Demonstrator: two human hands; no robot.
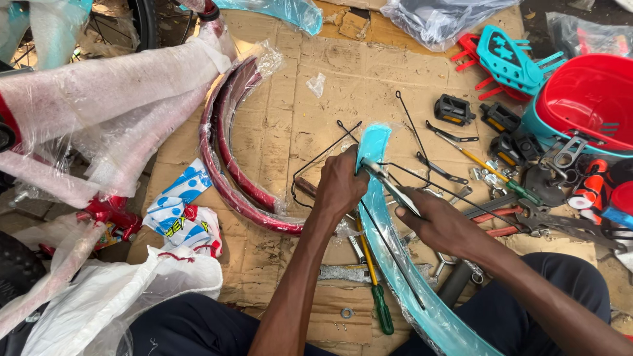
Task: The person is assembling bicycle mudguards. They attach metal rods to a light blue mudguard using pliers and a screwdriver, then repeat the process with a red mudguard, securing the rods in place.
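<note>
A long curved teal mudguard point(389, 254) in clear plastic wrap lies over flattened cardboard between my arms. My left hand point(339, 184) grips it near its far end, where thin black wire stays point(323, 155) fan out. My right hand point(442, 224) holds pliers point(389, 184), whose metal jaws meet the mudguard right by my left thumb. A green-handled screwdriver point(377, 293) lies below my left forearm.
Two red mudguards point(227, 165) in plastic curve to the left, beside a plastic-wrapped bicycle frame point(99, 99). At right lie black pedals point(455, 109), a red and teal basket point(587, 102), teal and red plastic parts point(504, 56), spanners and loose bolts.
</note>
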